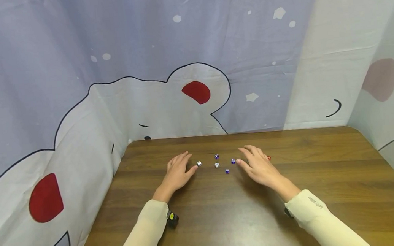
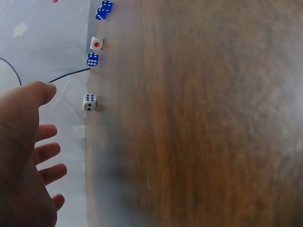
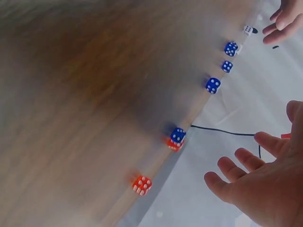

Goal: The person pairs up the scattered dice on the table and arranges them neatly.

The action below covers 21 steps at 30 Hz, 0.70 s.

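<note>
My left hand (image 1: 177, 173) hovers over the table with fingers spread and relaxed, holding nothing. Right beside its thumb lies a white die (image 1: 199, 163). Over to the right, my right hand (image 1: 260, 168) is also loose and holds nothing, its thumb tip close to a blue die (image 1: 233, 161). Between the hands lie another white die (image 1: 217, 165) and two more blue dice, one farther back (image 1: 217, 156) and one nearer (image 1: 227, 171). A red die (image 1: 269, 158) peeks out past the right hand. The right wrist view shows two red dice (image 3: 142, 185) and a blue die (image 3: 178, 135) overlapping one of them.
The dice rest on a brown wooden table (image 1: 204, 221). Behind it and at both sides hangs a printed curtain (image 1: 140, 100), meeting the table's back edge. A black wrist camera (image 1: 172, 219) is worn at the left cuff.
</note>
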Tool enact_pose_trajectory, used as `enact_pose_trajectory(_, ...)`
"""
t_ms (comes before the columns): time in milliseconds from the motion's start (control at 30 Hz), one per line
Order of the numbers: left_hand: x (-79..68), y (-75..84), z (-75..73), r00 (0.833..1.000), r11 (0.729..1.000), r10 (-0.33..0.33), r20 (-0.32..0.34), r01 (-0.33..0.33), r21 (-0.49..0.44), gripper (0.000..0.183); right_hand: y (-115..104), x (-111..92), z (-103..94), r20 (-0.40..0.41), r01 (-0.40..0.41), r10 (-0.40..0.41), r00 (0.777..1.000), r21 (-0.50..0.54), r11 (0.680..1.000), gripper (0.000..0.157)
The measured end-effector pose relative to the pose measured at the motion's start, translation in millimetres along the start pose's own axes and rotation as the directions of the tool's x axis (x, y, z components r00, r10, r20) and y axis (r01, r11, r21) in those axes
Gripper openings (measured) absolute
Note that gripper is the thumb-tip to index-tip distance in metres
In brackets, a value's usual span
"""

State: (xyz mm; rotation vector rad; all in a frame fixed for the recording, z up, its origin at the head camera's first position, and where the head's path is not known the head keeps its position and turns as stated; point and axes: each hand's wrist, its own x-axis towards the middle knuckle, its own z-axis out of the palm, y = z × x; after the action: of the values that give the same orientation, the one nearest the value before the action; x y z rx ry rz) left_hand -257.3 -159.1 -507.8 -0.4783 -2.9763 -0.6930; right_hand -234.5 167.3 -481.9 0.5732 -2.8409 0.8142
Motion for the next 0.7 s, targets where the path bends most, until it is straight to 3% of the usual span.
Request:
enact_pose_trajectory(333,8.6,0.4,8.2,1.000,1.000,0.014,-0.026,-0.014,0.022,0.059,-11.2,12.7,12.6,0.012,0.011,-0.011,1.000,0.026,1.000,0.052)
enact_pose_trajectory(700,15.0,1.3,12.6,0.999,0.999,-0.032,-0.020,0.033,0.017,0.051,-21.8,28.1,26.7,0.036,0.042,-0.043,0.998,0.022,0.999,0.050)
